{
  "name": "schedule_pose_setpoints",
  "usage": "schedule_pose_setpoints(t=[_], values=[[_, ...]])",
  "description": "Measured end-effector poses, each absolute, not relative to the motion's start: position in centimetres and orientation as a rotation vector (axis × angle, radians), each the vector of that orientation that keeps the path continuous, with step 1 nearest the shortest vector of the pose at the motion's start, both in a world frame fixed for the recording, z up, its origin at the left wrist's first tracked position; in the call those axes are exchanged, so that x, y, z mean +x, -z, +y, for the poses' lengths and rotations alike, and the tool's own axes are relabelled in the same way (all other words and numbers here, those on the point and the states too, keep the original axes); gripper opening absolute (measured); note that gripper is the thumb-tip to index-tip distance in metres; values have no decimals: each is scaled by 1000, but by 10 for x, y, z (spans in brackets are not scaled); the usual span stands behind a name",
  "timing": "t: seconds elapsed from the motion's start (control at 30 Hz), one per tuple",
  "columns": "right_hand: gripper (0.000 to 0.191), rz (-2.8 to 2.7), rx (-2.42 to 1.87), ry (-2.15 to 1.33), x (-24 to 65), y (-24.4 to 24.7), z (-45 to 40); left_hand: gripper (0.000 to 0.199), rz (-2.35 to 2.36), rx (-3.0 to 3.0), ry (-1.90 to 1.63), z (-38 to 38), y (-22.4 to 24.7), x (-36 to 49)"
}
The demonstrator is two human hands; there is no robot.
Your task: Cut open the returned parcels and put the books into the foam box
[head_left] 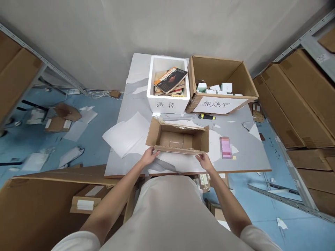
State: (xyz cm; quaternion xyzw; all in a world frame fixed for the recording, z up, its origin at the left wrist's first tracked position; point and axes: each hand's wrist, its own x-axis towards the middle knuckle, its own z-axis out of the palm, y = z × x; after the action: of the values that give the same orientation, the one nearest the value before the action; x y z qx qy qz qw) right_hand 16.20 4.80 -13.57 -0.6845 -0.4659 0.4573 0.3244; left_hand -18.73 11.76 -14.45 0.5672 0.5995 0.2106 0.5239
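A small open cardboard box stands on the grey table in front of me, its flaps raised and nothing visible inside. My left hand grips its near left corner, fingers against the cardboard. At the near right corner, my right hand pinches the lower edge of the same box. Behind the box lies a yellow and black cutter. White foam sheets are spread to its left, and a pink item, blurred, lies to its right.
A white foam box holding books and a larger cardboard box with small white boxes stand along the table's back. A big open carton is at lower left. Shelves with cartons flank the right side. Scraps litter the blue floor.
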Motion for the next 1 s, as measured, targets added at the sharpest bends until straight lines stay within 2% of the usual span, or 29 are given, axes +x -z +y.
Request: schedule_pose_setpoints(t=[0.07,0.27,0.5,0.63,0.67,0.77,0.83,0.9,1.0], values=[[41,-1177,-1736,-1168,156,126,58,46,1403,1307,-596,115,137,-185],[65,-1159,-1580,-1182,167,86,86,66,1375,1322,-762,117,111,-181],[88,-1048,-1710,-1323,157,117,68,61,1416,1299,-675,119,129,-178],[97,-935,-1870,-1189,160,129,50,59,1898,1476,-629,135,128,-222],[98,-921,-1908,-1170,162,129,46,68,2063,1509,-569,140,128,-237],[98,-896,-1982,-1135,166,124,34,112,2371,1435,-240,149,134,-281],[98,-884,-2009,-1120,167,120,25,125,2368,1332,-39,148,146,-303],[98,-874,-2036,-1130,168,117,16,115,2298,1281,18,146,159,-315],[95,-853,-2065,-1160,168,115,6,68,2186,1273,-91,146,174,-321]])
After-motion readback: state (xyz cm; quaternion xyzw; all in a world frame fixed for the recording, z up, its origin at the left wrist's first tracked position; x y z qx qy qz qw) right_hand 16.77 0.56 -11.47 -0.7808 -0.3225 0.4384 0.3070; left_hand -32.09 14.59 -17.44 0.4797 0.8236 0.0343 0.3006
